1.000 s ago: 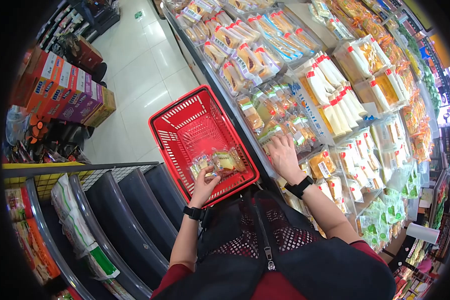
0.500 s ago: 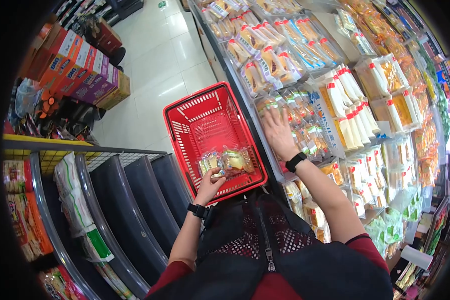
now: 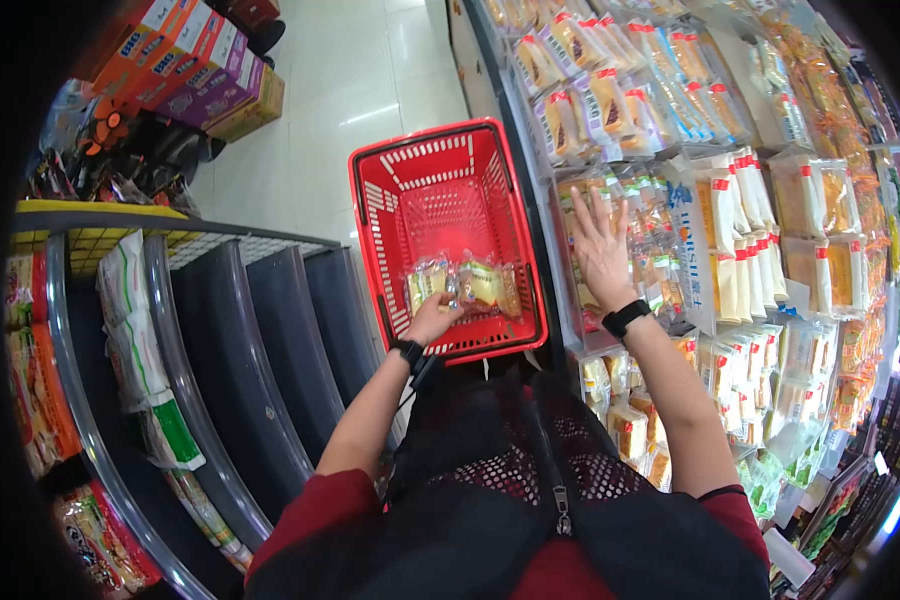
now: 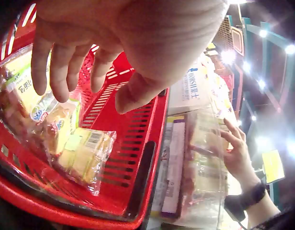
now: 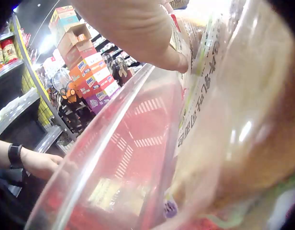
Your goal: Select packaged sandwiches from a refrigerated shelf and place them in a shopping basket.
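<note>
A red shopping basket (image 3: 425,137) stands in front of me, with several bags of packaged bread (image 3: 485,285) in its near end. My left hand (image 3: 435,318) is over these bags at the near side. In the left wrist view its fingers (image 4: 61,72) hang loosely, pinching nothing, above a clear bread bag (image 4: 92,153). To the right, my right hand (image 3: 602,255) has its fingers spread over a shelf compartment of wrapped bread (image 3: 655,270). Close up in the right wrist view, its thumb is beside a bread wrapper (image 5: 200,86), behind a clear plastic divider (image 5: 97,148).
Bread packs (image 3: 595,110) fill the display rack on the right. A dark tiered shelf (image 3: 260,330) with white and green packs (image 3: 135,330) is on the left. Stacked cartons (image 3: 195,65) stand on the tiled floor (image 3: 345,90) beyond the basket.
My right hand has moved forward over the bread compartment, and its fingers have spread. My left hand has stayed by the bags in the basket. The head view has turned, shifting the scene rightward.
</note>
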`<state>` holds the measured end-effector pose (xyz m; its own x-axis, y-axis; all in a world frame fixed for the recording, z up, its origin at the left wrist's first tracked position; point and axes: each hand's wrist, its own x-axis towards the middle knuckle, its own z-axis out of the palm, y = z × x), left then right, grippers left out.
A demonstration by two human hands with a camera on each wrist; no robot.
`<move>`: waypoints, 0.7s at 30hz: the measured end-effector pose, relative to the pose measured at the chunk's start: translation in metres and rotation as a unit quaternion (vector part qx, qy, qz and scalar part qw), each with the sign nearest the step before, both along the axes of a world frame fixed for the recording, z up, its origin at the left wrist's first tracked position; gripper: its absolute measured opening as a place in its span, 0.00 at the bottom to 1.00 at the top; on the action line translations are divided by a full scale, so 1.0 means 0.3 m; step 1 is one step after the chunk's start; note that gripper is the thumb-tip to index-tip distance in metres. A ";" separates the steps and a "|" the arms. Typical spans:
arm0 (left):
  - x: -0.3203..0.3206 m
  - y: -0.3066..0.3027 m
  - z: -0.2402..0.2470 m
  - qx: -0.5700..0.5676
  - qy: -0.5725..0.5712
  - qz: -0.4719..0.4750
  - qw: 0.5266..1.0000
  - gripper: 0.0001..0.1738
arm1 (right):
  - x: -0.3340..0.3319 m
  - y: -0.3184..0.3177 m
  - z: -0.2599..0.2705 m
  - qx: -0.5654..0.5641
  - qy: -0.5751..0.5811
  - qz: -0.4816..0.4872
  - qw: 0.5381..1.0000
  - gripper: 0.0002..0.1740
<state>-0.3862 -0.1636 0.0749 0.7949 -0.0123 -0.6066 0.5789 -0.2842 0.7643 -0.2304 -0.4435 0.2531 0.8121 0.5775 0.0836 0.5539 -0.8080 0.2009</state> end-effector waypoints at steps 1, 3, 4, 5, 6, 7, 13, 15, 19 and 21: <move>0.004 0.008 -0.105 0.011 -0.007 -0.007 1.000 0.32 | 0.017 0.005 -0.013 -0.018 -0.022 0.015 0.999 0.18; 0.057 -0.011 -0.096 0.039 0.019 -0.022 0.999 0.32 | 0.041 0.019 -0.047 -0.013 -0.044 0.029 0.999 0.18; 0.087 -0.021 -0.072 0.073 0.020 -0.036 0.996 0.33 | 0.053 0.029 -0.044 -0.018 -0.040 0.018 0.999 0.18; 0.114 -0.033 -0.046 0.105 0.021 -0.052 0.993 0.33 | 0.061 0.033 -0.039 -0.025 -0.036 0.006 0.999 0.19; 0.129 -0.042 -0.074 0.102 0.026 -0.051 0.993 0.33 | 0.066 0.042 -0.036 -0.040 -0.024 -0.011 0.999 0.21; 0.142 -0.054 -0.113 0.146 0.010 -0.050 0.988 0.34 | 0.071 0.050 -0.031 -0.043 -0.019 -0.009 0.999 0.21; 0.213 -0.155 -0.219 0.186 -0.017 -0.090 0.978 0.36 | 0.073 0.028 0.002 -0.050 0.031 -0.042 0.997 0.22; 0.253 -0.227 -0.183 0.173 0.008 -0.121 0.977 0.40 | 0.071 0.020 -0.001 -0.074 0.002 -0.036 0.997 0.23; 0.277 -0.342 -0.181 0.100 -0.036 -0.072 0.992 0.42 | 0.073 0.041 -0.013 -0.074 0.001 -0.044 0.996 0.22; 0.295 -0.359 -0.226 0.093 -0.014 -0.108 0.990 0.44 | 0.074 0.042 -0.019 -0.082 -0.009 -0.043 0.996 0.22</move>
<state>-0.2978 -0.2714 0.0072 0.8030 -0.0738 -0.5914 0.4684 -0.5355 0.7027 -0.2082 -0.4308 0.2476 0.8585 0.5126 0.0094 0.4787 -0.8080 0.3433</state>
